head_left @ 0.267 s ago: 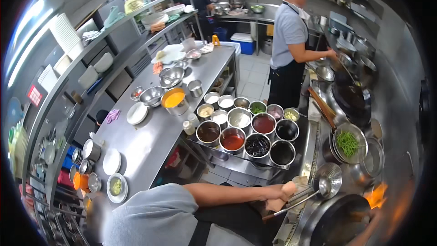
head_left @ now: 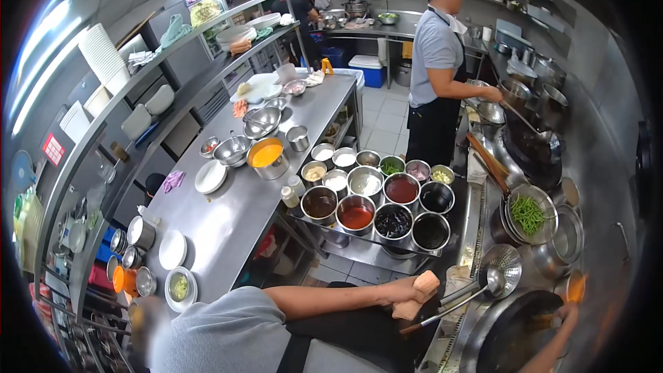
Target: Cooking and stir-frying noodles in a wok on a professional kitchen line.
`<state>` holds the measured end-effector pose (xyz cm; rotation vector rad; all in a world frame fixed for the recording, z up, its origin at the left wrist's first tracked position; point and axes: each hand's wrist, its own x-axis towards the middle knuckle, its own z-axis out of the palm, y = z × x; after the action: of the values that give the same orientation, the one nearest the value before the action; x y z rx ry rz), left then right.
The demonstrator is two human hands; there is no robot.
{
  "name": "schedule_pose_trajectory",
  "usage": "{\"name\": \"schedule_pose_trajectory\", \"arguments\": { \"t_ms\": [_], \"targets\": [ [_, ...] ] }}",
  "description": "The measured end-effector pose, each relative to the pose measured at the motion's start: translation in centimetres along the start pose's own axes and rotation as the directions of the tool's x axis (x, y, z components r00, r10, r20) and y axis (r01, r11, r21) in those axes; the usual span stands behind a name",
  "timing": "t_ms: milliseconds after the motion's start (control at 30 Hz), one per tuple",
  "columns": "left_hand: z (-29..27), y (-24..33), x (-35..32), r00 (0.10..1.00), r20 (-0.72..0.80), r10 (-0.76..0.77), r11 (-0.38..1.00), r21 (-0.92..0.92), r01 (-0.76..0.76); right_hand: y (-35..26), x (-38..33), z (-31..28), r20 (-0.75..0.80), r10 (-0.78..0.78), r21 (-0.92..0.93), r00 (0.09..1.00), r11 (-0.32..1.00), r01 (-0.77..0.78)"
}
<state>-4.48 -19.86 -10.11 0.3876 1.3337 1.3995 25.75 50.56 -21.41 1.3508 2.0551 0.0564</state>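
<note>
My left hand is closed around a folded peach-coloured cloth, beside the stove edge. A dark wok sits on the stove at the lower right. Over its right side, my right hand is closed on something small and brownish that I cannot make out. Between the hands lie a perforated strainer and a ladle. The ladle's wooden-ended handle points toward my left hand.
Several metal pots of sauces stand left of the stove. Green beans fill a strainer beyond the wok. An orange glow shows behind the wok. Another person works with a ladle farther along. A steel table holds bowls and plates.
My left hand has shifted slightly left and up with the cloth. My right hand has come further into view over the wok. The flame behind looks smaller. The other person's ladle has moved right.
</note>
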Motion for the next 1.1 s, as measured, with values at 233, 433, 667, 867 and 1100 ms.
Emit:
{"name": "schedule_pose_trajectory", "arguments": {
  "t_ms": [233, 433, 667, 867, 1100],
  "targets": [
    [1.0, -0.2, -0.2, 0.983, 0.182, 0.011, 1.000, 0.021, -0.015, 6.6, -7.6, 2.8, 0.002, 0.127, 0.135, 0.992, 0.983, -0.126],
    [2.7, 1.5, -0.3, 0.992, 0.127, -0.026, 0.999, 0.030, 0.023, 4.9, -15.2, 11.4, -0.226, 0.085, 0.389, 0.970, 0.921, 0.010],
    [3.9, 1.5, 1.9, 0.966, 0.230, -0.118, 0.980, 0.182, 0.076, -3.2, -31.6, 1.1, -0.414, 0.183, 0.390, 0.892, 0.921, -0.007],
    [6.1, -2.0, 6.4, 0.898, 0.440, -0.003, 0.977, 0.193, -0.091, -5.6, -39.6, 10.0, -0.267, 0.331, 0.665, 0.905, 0.743, -0.076],
    [9.5, 0.8, 11.3, 0.863, 0.494, -0.105, 0.672, 0.675, -0.304, 1.3, -39.0, 6.3, -0.366, 0.300, 0.704, 0.881, 0.709, 0.051]
  ]
}}
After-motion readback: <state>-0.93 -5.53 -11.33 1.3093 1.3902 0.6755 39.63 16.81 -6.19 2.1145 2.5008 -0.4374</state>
